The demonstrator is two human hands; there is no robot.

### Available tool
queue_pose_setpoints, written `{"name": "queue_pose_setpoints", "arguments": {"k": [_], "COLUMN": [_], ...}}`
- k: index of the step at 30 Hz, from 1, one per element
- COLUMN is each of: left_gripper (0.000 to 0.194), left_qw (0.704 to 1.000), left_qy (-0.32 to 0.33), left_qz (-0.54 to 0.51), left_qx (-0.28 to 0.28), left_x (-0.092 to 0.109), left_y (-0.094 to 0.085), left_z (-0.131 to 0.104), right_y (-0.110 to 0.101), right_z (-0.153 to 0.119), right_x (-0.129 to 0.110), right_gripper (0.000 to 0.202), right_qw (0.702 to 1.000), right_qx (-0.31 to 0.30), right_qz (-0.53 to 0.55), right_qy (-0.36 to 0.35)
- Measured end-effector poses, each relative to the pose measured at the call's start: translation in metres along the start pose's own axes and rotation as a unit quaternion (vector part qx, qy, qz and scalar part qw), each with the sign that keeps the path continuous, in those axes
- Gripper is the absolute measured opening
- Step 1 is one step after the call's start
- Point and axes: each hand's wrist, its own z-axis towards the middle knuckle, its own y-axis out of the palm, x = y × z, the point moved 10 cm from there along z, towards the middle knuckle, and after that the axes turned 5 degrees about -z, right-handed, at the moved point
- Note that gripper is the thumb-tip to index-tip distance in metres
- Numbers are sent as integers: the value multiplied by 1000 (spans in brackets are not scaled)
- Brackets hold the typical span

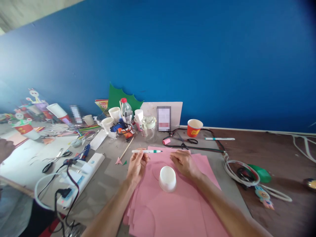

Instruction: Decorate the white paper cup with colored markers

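Note:
Between its fingertips my left hand [138, 164] holds a white marker [148, 151] with a green band, uncapped, its dark tip pointing right. My right hand [183, 161] rests curled over the upper right of the pink paper sheets [180, 210]; its fingertips are tucked under, so what they hold, if anything, is hidden. A white paper cup [168, 178] stands upside down on the pink sheets between my forearms. Faint curved lines show on the paper near the cup and at the lower left.
A red paper bowl [194, 128], black scissors [189, 140] and a white-green pen [219, 139] lie beyond the paper. Glass jar [149, 129] and cups stand behind. On the left are a power strip [86, 179], glue gun [82, 154] and another person's hand [6, 149]. Coiled cable [240, 172] lies right.

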Motion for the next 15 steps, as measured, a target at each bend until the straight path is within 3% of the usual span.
{"name": "queue_pose_setpoints", "arguments": {"k": [4,7,12,15], "left_gripper": [33,36,40,38], "left_qw": [1000,998,983,963], "left_qy": [9,25,65,71], "left_qz": [17,39,157,225], "left_qx": [-15,-35,-76,-129], "left_x": [3,4,9,12], "left_y": [8,13,24,41], "left_z": [-5,-10,-23,-33], "right_y": [-19,-31,-27,-20], "right_z": [-3,-7,-14,-13], "right_x": [-2,-21,-61,-64], "right_gripper": [27,34,50,49], "right_qw": [992,984,968,966], "right_qx": [87,137,114,86], "right_qz": [-87,-103,-79,-87], "right_qy": [-2,-56,-208,-228]}}
